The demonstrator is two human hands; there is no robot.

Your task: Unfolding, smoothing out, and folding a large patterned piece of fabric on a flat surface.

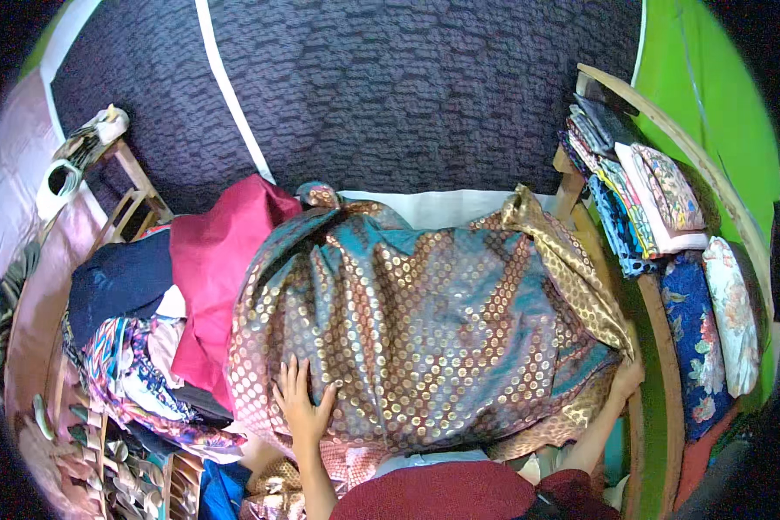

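In the head view, the only one, a large patterned cloth is spread in loose folds straight ahead of the person, with its long axis laid from left to right across the front of the body. What it is carried by is mostly covered, so no edge of that support can be named beneath it. The near left part of the cloth is pressed by the left hand, which is laid flat with fingers spread and thumb set apart; nothing is gripped by it. At the far right end, the gathered gold border is drawn to a narrow point, and there it appears to be held by the right hand, its fingers curled in and partly hidden. The main breadth of the cloth is thus placed between and beyond the hands, its left end being nearer the left hand, its right corner the right. The left side is overlapped by a red cloth; beyond the right side, folded clothes are stacked.
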